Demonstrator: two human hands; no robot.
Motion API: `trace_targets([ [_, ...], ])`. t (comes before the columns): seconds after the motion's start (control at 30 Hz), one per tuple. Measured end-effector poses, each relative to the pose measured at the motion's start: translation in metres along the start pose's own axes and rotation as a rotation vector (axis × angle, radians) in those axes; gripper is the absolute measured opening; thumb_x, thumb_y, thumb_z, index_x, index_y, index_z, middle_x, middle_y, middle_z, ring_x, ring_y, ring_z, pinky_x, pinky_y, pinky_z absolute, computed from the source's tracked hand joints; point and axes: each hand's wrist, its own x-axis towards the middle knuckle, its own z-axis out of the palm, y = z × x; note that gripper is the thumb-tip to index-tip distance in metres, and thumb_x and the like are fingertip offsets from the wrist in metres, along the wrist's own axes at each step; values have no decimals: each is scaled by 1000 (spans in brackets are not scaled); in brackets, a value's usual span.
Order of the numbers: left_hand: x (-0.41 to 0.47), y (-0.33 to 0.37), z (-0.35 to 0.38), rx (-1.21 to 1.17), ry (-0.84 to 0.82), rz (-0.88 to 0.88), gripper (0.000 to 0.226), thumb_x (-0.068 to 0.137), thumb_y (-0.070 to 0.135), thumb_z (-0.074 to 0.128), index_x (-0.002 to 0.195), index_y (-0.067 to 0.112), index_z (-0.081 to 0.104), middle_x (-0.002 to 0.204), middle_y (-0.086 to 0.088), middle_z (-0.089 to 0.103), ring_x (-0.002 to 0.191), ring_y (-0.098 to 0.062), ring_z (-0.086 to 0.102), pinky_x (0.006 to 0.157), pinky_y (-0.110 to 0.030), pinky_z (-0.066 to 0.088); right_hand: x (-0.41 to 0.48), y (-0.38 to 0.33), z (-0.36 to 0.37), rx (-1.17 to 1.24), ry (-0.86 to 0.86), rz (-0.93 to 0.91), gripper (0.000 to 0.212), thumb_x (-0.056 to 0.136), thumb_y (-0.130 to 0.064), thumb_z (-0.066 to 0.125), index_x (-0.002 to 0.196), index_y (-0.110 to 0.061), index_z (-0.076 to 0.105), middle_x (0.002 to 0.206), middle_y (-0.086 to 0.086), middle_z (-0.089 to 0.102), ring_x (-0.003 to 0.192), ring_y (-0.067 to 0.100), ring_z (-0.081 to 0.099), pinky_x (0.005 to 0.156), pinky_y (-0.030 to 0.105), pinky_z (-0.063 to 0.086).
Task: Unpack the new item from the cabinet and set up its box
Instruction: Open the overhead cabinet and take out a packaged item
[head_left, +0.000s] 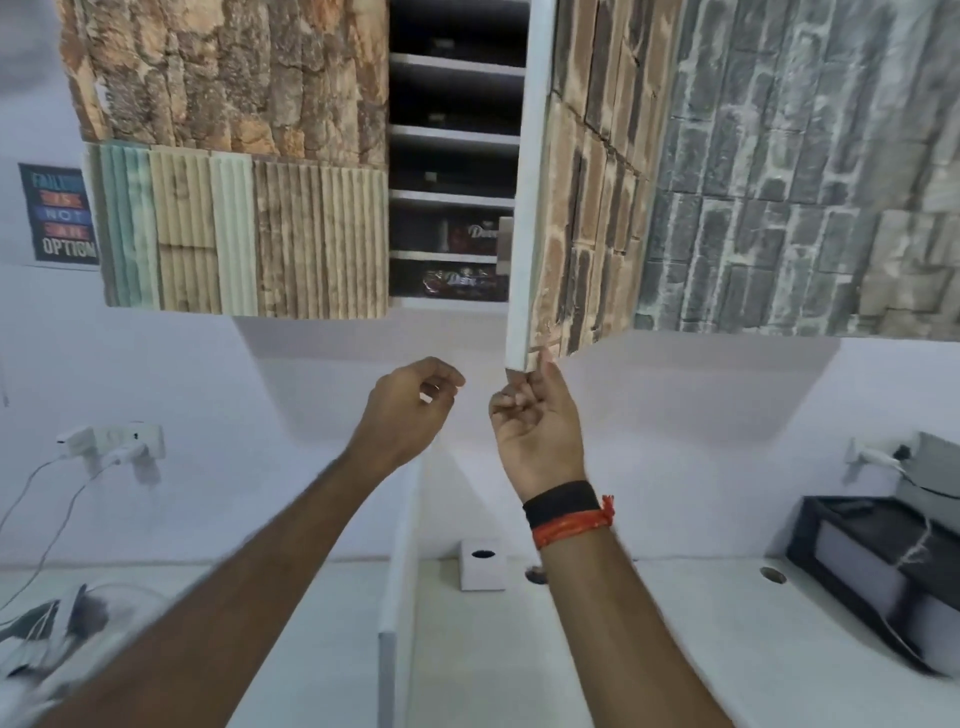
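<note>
A wall cabinet hangs above the desk, and its stone-patterned door (566, 208) stands swung open. My right hand (535, 421) pinches the door's bottom corner between thumb and fingers. My left hand (410, 410) hovers just left of it, below the cabinet, with loosely curled fingers and nothing in it. Inside are several white shelves (452, 200). A dark box with white lettering (472, 234) lies on a lower shelf, and a similar dark package (462, 283) lies on the bottom shelf. The upper shelves are dark and their contents are unclear.
A small white box with a dark hole (482, 564) stands on the white desk (649, 649) below. A black-framed unit (878, 566) sits at the right. A wall socket with white plugs and cables (111, 441) is at the left, and a poster (57, 213) hangs above it.
</note>
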Motion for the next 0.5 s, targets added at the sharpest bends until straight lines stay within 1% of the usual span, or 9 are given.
trace_targets([
  [0.07,-9,21,15,-16,-21,8,16,90,14,61,93,26,71,92,11,74,85,-9,69,78,-27,56,-19,-28,-4,-1,44,-51,15,94,-27,62,94,-12,62,68,1,49,43,7,38,44,18,42],
  [0.13,-16,41,30,-34,-36,16,15,90,15,61,93,25,72,93,11,74,85,-9,68,79,-28,56,-34,-52,-8,-5,97,-78,24,89,-35,64,98,-13,60,68,-1,55,41,7,36,42,18,39],
  [0.17,-19,51,38,-42,-48,21,15,90,15,61,93,24,73,93,11,74,85,-9,68,79,-28,56,-41,-63,-9,-4,123,-91,28,87,-39,64,95,-13,62,66,-3,57,41,7,35,41,17,37],
  [0.23,-25,69,53,-45,-84,33,14,90,16,61,94,24,73,94,10,75,84,-8,68,79,-28,57,-52,-81,-13,0,171,-123,35,84,-49,65,84,-14,66,62,-5,56,41,7,34,41,18,35],
  [0.3,-29,83,65,-39,-123,47,14,90,17,62,92,25,72,94,10,75,83,-7,68,79,-27,56,-62,-96,-19,-19,228,-163,44,83,-59,65,75,-15,64,59,-5,54,41,8,35,41,18,35],
  [0.37,-30,91,72,-30,-149,51,14,91,17,61,92,26,72,94,11,74,82,-6,68,79,-27,56,-69,-107,-27,-81,281,-214,52,82,-67,62,72,-16,60,58,-4,52,41,9,36,41,19,35],
  [0.43,-29,93,75,-21,-154,42,14,91,18,61,92,27,72,93,11,74,82,-5,68,80,-27,56,-75,-109,-35,-164,304,-248,55,82,-70,60,72,-16,59,59,-2,52,43,10,37,43,20,35],
  [0.5,-27,89,76,-22,-150,22,14,90,18,61,91,27,72,92,12,74,82,-6,68,81,-30,57,-78,-101,-40,-261,266,-226,48,86,-62,62,70,-17,58,60,-2,51,45,11,36,46,22,34],
])
